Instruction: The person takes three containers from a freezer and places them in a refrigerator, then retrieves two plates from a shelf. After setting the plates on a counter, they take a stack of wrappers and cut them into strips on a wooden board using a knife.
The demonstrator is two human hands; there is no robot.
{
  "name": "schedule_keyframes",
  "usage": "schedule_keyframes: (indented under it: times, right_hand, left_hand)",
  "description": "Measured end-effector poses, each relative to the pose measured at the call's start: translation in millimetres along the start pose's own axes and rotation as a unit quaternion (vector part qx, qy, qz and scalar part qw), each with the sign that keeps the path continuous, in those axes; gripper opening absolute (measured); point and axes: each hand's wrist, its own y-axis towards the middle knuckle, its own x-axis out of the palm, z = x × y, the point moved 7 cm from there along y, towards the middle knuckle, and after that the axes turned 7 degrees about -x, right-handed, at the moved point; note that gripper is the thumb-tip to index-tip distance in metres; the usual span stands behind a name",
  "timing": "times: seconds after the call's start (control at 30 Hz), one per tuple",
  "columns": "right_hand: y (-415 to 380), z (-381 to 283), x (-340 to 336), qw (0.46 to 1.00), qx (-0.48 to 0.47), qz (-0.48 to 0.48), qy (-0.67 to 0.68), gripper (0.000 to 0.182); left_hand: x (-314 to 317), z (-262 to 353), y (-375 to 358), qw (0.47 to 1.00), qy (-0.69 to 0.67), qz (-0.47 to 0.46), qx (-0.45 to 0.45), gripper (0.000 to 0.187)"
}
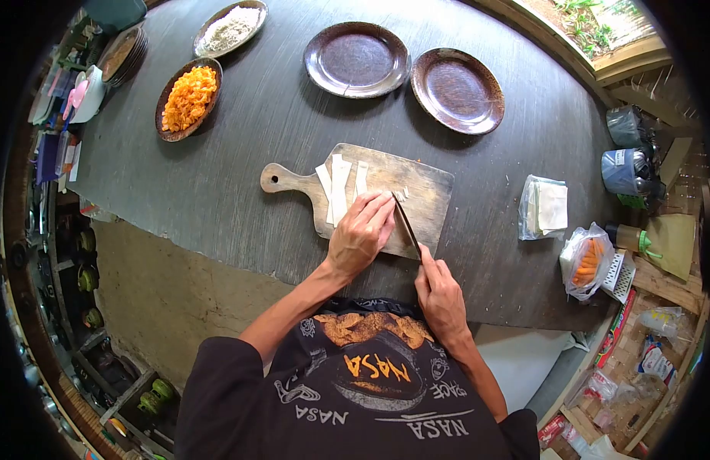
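Observation:
A wooden cutting board (425,184) with a handle on its left lies on the dark table. Pale flat strips (339,184) rest on its left half, and small cut bits (401,194) lie near the knife tip. My left hand (362,232) presses with closed fingers on the board, beside the blade; what is under the fingertips is mostly hidden. My right hand (441,297) is wrapped round the handle of a knife (405,222), whose blade slants up and left to my left fingertips.
Two brown plates (357,60) (457,90) stand beyond the board. Orange pieces (190,98) and white shreds (230,31) fill two oval dishes at the back left. A wrapped pale stack (545,207) and a bag of carrots (588,261) lie at the right.

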Motion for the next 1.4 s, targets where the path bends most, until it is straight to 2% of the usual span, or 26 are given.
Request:
schedule_keyframes:
  times: [1.03, 1.4]
  right_hand:
    - [-8.9, 2.2, -2.4, 1.000, 0.006, -0.004, -0.011, 0.052]
    - [-4.5, 3.2, -2.4, 1.000, -0.010, 0.022, 0.008, 0.051]
  left_hand:
    - [-0.8, -0.2, -1.1, 1.000, -0.007, 0.002, -0.010, 0.029]
    - [0.4, -1.3, -4.3, 1.000, -0.003, -0.003, 0.017, 0.032]
